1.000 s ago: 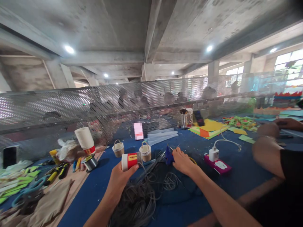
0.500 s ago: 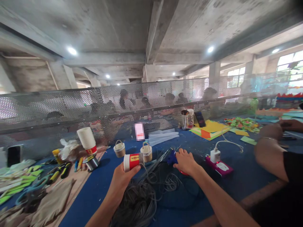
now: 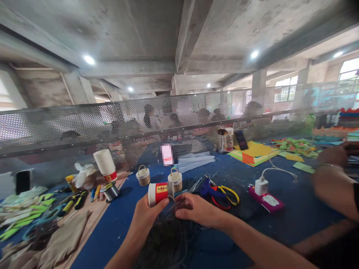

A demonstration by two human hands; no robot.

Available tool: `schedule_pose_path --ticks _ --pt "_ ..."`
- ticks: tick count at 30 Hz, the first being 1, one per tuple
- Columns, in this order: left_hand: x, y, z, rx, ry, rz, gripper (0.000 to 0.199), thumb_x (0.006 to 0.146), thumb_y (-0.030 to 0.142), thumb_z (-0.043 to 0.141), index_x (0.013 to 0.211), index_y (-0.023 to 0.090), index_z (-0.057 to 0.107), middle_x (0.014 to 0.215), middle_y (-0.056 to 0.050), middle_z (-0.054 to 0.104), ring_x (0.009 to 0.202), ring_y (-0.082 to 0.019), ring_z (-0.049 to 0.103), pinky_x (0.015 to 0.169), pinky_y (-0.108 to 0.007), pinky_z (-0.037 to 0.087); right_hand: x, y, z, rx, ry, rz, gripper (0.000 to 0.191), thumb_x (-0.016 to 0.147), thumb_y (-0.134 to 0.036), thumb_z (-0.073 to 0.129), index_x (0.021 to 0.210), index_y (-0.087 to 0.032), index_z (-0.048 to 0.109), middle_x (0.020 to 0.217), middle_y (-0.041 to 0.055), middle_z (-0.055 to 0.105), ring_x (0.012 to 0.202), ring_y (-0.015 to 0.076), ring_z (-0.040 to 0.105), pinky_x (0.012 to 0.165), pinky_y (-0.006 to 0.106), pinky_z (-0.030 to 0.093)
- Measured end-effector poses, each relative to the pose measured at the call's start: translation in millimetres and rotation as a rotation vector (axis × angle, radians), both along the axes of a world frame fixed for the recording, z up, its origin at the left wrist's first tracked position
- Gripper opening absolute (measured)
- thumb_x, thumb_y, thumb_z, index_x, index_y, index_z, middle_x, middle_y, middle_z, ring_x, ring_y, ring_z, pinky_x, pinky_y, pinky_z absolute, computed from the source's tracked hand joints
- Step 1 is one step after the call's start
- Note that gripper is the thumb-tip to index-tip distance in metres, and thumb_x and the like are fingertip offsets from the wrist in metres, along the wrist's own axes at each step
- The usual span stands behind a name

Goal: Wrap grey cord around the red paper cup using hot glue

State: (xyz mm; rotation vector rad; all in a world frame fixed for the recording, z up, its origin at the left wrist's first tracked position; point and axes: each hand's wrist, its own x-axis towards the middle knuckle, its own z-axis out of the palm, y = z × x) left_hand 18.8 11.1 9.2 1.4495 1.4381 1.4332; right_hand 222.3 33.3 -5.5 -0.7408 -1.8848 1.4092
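Note:
My left hand (image 3: 150,211) is wrapped round a white and red paper cup (image 3: 158,193), held on its side with grey cord at its right end. Beside that end is my right hand (image 3: 193,209), its fingers curled at the grey cord (image 3: 171,200); whether they grip it is blurred. Below both hands lies a dark, blurred heap of cord (image 3: 165,243). Just behind the cup stand two small handled buckets, one at the left (image 3: 143,177) and one closer to the cup (image 3: 176,181). Pliers with red and yellow handles (image 3: 230,196) lie right of my right hand, near a blue-handled tool (image 3: 209,188).
Stacked paper cups (image 3: 104,164) lean above a wire spool (image 3: 110,192) at the left, by cutters and gloves (image 3: 66,235). A purple power strip (image 3: 266,200) lies right. Another person's arm (image 3: 333,183) reaches in at the right edge. A perforated screen (image 3: 126,127) spans the back.
My right hand has left the blue-handled tool and moved left to the cord by the cup. The red and yellow handles are now uncovered. The view has shifted slightly.

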Motion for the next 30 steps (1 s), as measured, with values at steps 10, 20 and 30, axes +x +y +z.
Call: schedule_pose_path --ticks 10,20,30 --pt "6.3 -1.1 -0.7 -0.039 0.148 -0.003 0.033 0.062 0.035 0.077 0.085 0.013 0.070 0.066 -0.001 0.072 0.059 -0.021 0.063 0.056 -0.028 0.049 11.6 3.7 13.7 0.123 0.113 -0.244 0.030 0.088 -0.046 0.060 0.088 -0.017 0.066 0.068 -0.0033 0.056 0.052 0.0086 0.053 0.053 0.020 0.041" --pt "11.9 -8.1 -2.1 -0.091 0.207 -0.193 0.019 0.069 0.027 0.072 0.082 0.015 0.067 0.067 0.000 0.069 0.059 -0.017 0.059 0.056 -0.025 0.045 11.0 0.6 17.0 0.447 0.082 -0.405 0.012 0.089 -0.029 0.061 0.088 -0.019 0.068 0.087 0.0012 0.066 0.079 0.0142 0.060 0.073 0.023 0.046" --pt "14.5 -11.6 -1.5 -0.119 0.169 -0.279 0.021 0.068 0.025 0.073 0.085 0.013 0.068 0.071 -0.002 0.071 0.061 -0.018 0.061 0.058 -0.025 0.046 9.0 3.8 13.5 0.419 0.071 -0.413 0.011 0.089 -0.026 0.059 0.089 -0.020 0.067 0.084 -0.0001 0.065 0.075 0.0132 0.059 0.071 0.023 0.046"
